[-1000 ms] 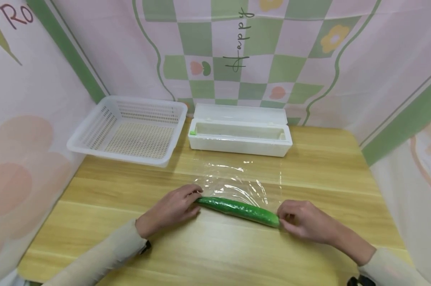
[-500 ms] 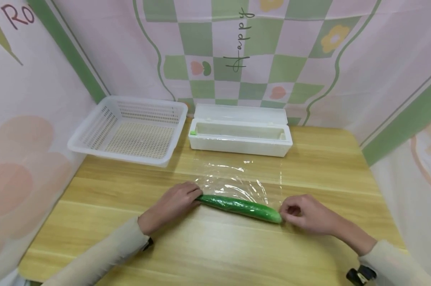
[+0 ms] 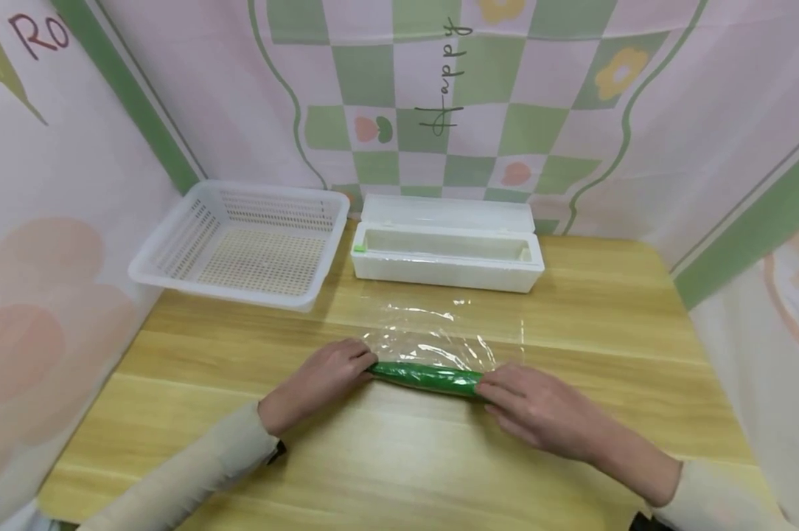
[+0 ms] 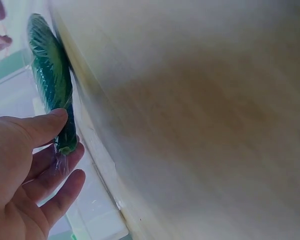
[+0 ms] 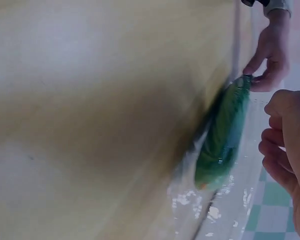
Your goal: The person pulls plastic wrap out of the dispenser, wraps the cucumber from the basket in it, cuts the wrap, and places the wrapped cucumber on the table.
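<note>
A green cucumber [image 3: 426,376] lies on the table, with clear plastic wrap around it, shiny in both wrist views. My left hand [image 3: 323,385] pinches its left end; in the left wrist view the thumb lies on one side of the cucumber [image 4: 52,75] and fingers on the other. In the head view my right hand [image 3: 545,409] covers the cucumber's right end. The right wrist view shows that hand [image 5: 295,145] a little apart from the cucumber [image 5: 221,135], fingers loosely bent and holding nothing. A sheet of plastic wrap [image 3: 433,324] lies flat beyond the cucumber.
Behind the sheet stands a long white wrap box [image 3: 449,273], its lid raised and a green piece at its left end. A white perforated basket [image 3: 240,295] sits at the back left of the wooden table [image 3: 386,472]. Printed curtains border the table.
My right hand has moved left from beside the cucumber's right end to over it, now hiding that end. The cucumber's right end has shifted slightly upward; my left hand keeps its hold.
</note>
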Demonstrator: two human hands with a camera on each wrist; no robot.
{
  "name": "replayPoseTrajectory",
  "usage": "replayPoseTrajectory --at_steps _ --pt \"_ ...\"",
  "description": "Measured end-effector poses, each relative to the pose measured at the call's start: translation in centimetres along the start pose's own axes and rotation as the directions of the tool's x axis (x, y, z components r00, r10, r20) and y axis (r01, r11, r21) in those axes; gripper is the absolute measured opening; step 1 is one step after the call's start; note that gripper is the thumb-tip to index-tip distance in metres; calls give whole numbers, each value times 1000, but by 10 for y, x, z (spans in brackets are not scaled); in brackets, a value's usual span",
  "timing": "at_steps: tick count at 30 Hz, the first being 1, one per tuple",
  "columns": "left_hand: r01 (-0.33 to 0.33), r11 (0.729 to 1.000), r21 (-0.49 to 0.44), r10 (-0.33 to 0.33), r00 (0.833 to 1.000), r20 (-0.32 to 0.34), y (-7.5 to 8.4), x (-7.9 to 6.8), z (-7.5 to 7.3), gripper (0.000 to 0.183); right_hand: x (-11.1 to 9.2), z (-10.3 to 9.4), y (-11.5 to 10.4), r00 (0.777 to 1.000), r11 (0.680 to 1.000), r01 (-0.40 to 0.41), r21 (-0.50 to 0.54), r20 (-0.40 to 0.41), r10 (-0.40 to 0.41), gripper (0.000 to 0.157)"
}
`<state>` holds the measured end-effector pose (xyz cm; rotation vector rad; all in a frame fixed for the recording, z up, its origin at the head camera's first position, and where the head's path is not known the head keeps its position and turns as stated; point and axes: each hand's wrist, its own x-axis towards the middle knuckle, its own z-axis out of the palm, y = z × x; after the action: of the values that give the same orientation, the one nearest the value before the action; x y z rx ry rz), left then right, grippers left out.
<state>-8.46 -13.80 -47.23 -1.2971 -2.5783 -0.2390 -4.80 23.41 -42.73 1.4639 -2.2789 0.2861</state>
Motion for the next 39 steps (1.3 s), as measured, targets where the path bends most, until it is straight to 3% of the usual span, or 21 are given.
replayPoseTrajectory --at_steps 2,6,13,17,26,31,34,39 --pt "2 1000 -4 -2 1000 -3 0 1 0 17 -2 7 -7 999 999 23 -34 26 -22 48" --pt "1 1000 -10 -1 1000 -6 0 1 0 19 -11 16 -6 996 996 -54 -65 61 58 57" --pt "16 1000 -7 -16 1000 4 1 2 -2 21 -21 26 2 989 991 -121 -58 77 126 47" --pt "46 999 -11 -46 998 30 1 4 -4 21 -20 31 5 985 986 -155 -55 66 159 49" --pt "122 992 -38 -117 986 122 0 6 -8 19 -16 40 9 965 973 -228 -37 127 231 59" --pt "133 990 -42 -127 986 111 -3 7 -17 36 -17 43 10 967 974 -227 -17 119 227 56" --pt "108 994 -29 -106 992 74 0 13 -24 48 -17 42 10 966 974 -228 -20 122 228 56" --pt "-58 998 -17 59 996 65 17 31 -20 48 -17 41 9 964 972 -234 -25 123 236 57"
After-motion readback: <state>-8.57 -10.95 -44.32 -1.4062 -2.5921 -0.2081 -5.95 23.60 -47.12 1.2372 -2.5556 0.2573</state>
